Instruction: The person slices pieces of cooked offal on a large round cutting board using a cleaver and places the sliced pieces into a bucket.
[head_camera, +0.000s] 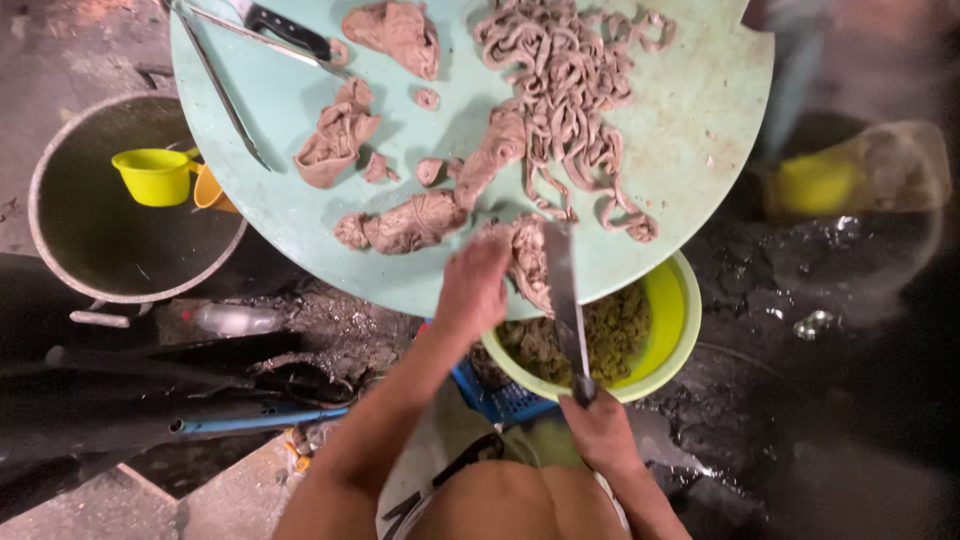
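Left hand (472, 285) is pressing down with curled fingers on a piece of offal (528, 262) lying at the near edge of the round pale-green board (690, 130), while the right hand (600, 432) is gripping closed around the handle of a long knife (562, 290) whose blade is lying against that piece. Crowding the board are a heap of intestines (565, 90), further meat pieces (340, 135), tongs (215, 80) and a second knife (285, 30). A yellow-green bowl (672, 330) of cut pieces is sitting under the board's edge, and a grey pot (100, 240) holding a yellow scoop (152, 175) is standing far left.
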